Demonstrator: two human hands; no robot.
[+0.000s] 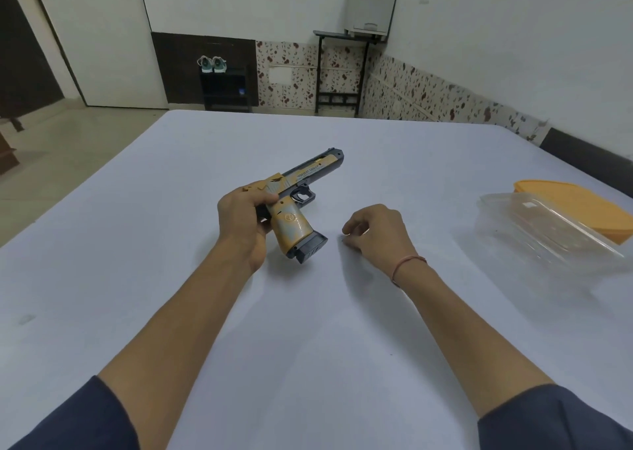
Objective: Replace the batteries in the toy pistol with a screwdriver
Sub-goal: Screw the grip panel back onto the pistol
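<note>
At the middle of the white-clothed worktop [308,329], toward 12 o'clock from both wrists, the left hand [243,216] is holding the orange-and-black plastic toy pistol [289,218]. Its fingers are wrapping over the rear of the slide and its palm is closing against the back of the grip. The pistol's long axis is running from 7 o'clock at the rear to 1 o'clock at the muzzle. The grip is pointing down toward 5 o'clock and ending in the black magazine base [310,247]. The shadow underneath suggests that base is hanging just off the cloth.

The right hand [376,230] is sitting just beside the butt at its 3 o'clock, apart from it and low over the cloth. Its fingers are curling in and its thumb and forefinger tips are nearly meeting. Whether they are pinching something tiny or nothing at all cannot be told. That hand is nearer the butt end, so it is probably the one that will be working there while the left steadies the toy.

The pistol is showing a worn orange finish with pale patches, a round emblem on the grip, a dark frame and a black trigger guard. No screwdriver is showing. A clear plastic container [548,233] and an orange plastic lid [582,206] are lying well apart at 3 o'clock.
</note>
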